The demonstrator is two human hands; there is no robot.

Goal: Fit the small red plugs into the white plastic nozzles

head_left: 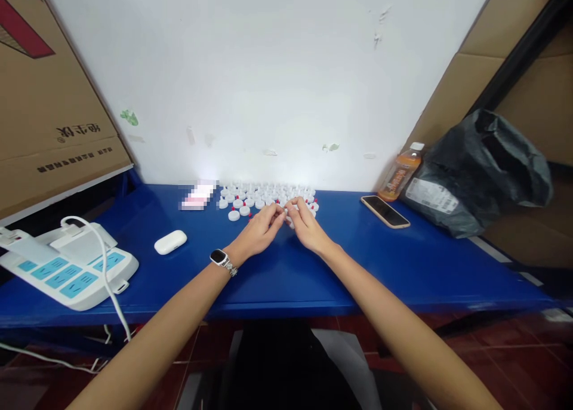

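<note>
Small round white caps (234,215), several with red tips, lie crowded together on the blue table by the wall. My left hand (264,228), with a watch (218,256) on its wrist, is at the near side of the caps, its thumb and fingertips pinched together. What they hold, if anything, is too small to make out. Right beside it my right hand (308,226) has its fingers curled around a white cap (290,223), partly hidden. The fingertips of both hands meet or nearly meet over the table.
On the left are a white power strip (76,273) with plugs and a cable, and a white earbud case (171,242). A phone (385,212), an orange drink bottle (400,172) and a dark plastic bag (474,171) occupy the right. Cardboard (54,99) stands at the left.
</note>
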